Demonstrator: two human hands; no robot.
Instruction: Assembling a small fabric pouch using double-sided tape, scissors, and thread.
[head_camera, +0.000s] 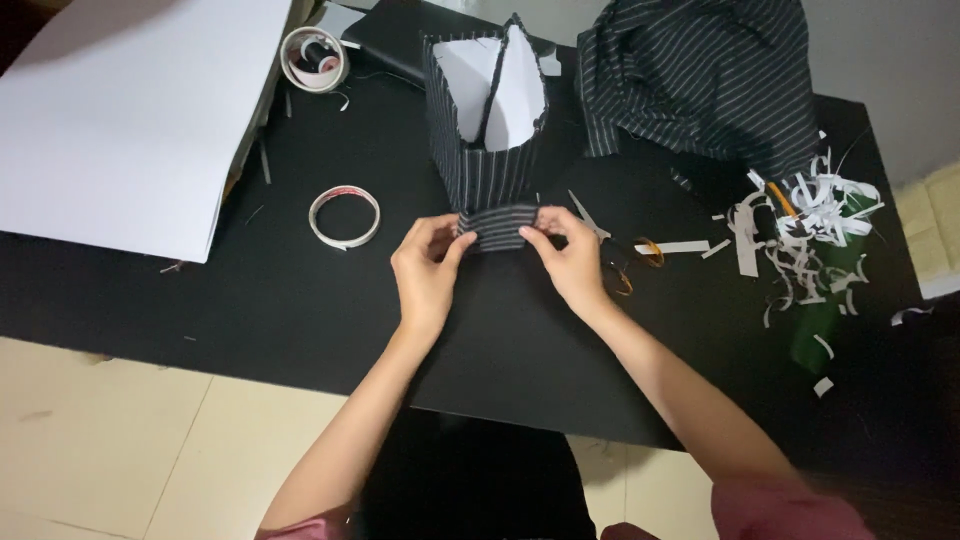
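Observation:
My left hand (428, 270) and my right hand (570, 255) pinch the two ends of a small strip of dark pinstriped fabric (497, 226) just above the black tabletop (300, 300). Right behind the strip stands a tall box (485, 105) wrapped in the same striped cloth, white inside, with a white divider. Scissors (610, 250) with amber handles lie just right of my right hand.
A roll of tape (344, 217) lies left of my hands, another roll (313, 57) farther back. A large white sheet (130, 115) covers the left side. A bundle of striped fabric (700, 75) sits back right, with white paper scraps (810, 225) at the right.

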